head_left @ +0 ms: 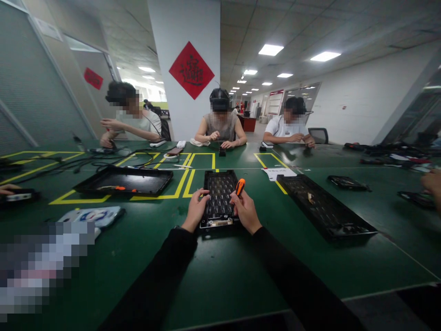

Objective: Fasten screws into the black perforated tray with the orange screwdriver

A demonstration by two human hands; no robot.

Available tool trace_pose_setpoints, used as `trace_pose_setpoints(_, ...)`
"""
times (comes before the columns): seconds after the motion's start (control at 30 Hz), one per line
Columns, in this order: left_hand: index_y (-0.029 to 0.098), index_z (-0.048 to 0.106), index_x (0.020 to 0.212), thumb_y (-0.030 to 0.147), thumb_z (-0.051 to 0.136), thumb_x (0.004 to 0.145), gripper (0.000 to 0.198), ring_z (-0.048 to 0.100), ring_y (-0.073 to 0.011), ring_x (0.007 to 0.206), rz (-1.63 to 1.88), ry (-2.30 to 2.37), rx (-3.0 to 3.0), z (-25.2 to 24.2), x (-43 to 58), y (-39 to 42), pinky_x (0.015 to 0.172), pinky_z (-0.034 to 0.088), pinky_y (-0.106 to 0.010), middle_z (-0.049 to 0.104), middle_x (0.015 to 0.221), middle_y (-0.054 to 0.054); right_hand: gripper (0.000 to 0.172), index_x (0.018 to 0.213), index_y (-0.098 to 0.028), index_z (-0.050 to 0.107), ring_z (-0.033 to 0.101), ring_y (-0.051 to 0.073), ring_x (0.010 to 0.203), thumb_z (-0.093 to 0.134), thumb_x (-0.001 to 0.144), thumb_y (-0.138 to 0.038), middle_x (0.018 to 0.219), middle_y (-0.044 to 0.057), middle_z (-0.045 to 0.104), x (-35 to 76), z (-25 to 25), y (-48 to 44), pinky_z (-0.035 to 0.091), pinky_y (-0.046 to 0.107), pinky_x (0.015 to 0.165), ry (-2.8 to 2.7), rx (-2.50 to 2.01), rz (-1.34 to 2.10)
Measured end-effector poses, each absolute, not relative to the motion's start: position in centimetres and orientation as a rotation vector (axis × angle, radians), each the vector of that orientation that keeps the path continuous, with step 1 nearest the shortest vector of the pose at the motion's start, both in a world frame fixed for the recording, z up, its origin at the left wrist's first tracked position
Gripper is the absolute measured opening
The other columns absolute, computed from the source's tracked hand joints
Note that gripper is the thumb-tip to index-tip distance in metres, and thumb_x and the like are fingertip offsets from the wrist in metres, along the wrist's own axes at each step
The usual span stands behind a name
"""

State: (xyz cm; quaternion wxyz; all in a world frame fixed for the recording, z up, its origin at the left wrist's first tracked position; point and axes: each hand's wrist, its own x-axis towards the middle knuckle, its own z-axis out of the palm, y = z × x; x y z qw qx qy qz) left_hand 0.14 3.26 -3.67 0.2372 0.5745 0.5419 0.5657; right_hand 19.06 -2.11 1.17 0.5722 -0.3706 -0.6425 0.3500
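In front of me on the green table lies a black rectangular casing (220,195) with rows of small raised shapes and a pale strip near its front edge. My left hand (196,209) grips its left edge, thumb on top. My right hand (248,211) is closed around a screwdriver with an orange and black handle (240,186), over the casing's right side. The handle leans up and to the right. Where its tip meets the casing is too small to make out.
A black tray (99,181) with orange bits lies left, a long black tray (324,207) right, and a smaller black part (346,182) beyond. Cables (127,154) cross the far left. Several people sit around the table; another person's hand (432,181) shows at the right edge.
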Motion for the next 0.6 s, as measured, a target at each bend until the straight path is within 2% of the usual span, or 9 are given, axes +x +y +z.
trace_pose_setpoints(0.13,0.020,0.064,0.091,0.029,0.054,0.075,0.021,0.045,-0.0214,0.118,1.557,1.488,1.583,-3.46,0.22,3.13,0.105,0.027,-0.037,0.054,0.120,-0.007,0.026,0.096,-0.019,0.049,0.043,0.005,0.042,0.056,0.079,-0.037,0.071,-0.003,0.056,18.86,1.33,-1.96,0.036,0.017,0.038,-1.424,-0.803,0.924)
trace_pose_setpoints(0.23,0.019,0.064,0.090,0.028,0.054,0.075,0.021,0.045,-0.0216,0.118,1.558,1.481,1.584,-3.40,0.22,3.06,0.104,0.028,-0.037,0.054,0.120,-0.008,0.027,0.091,-0.019,0.046,0.046,0.006,0.045,0.061,0.075,-0.035,0.073,-0.001,0.059,18.80,1.46,-1.90,0.038,0.018,0.040,-1.365,-0.772,0.961)
trace_pose_setpoints(0.37,0.019,0.064,0.090,0.028,0.053,0.075,0.020,0.045,-0.0217,0.118,1.554,1.485,1.588,-3.44,0.17,3.05,0.105,0.028,-0.037,0.054,0.120,-0.008,0.021,0.087,-0.017,0.050,0.046,0.006,0.047,0.054,0.080,-0.036,0.077,0.002,0.062,19.06,1.53,-1.85,0.039,0.020,0.045,-1.390,-0.780,0.938)
trace_pose_setpoints(0.5,0.019,0.064,0.089,0.029,0.053,0.075,0.020,0.045,-0.0220,0.118,1.547,1.485,1.588,-3.47,0.09,3.06,0.105,0.028,-0.038,0.054,0.120,-0.008,0.029,0.101,-0.016,0.056,0.044,0.006,0.047,0.046,0.084,-0.037,0.083,0.002,0.060,19.25,1.47,-1.72,0.038,0.020,0.045,-1.404,-0.798,0.914)
trace_pose_setpoints(0.6,0.019,0.064,0.089,0.029,0.053,0.075,0.020,0.045,-0.0223,0.118,1.547,1.479,1.590,-3.43,0.07,3.01,0.105,0.027,-0.038,0.053,0.121,-0.008,0.034,0.108,-0.016,0.056,0.042,0.006,0.047,0.049,0.083,-0.037,0.073,0.000,0.055,19.22,1.43,-1.75,0.036,0.019,0.045,-1.426,-0.817,0.914)
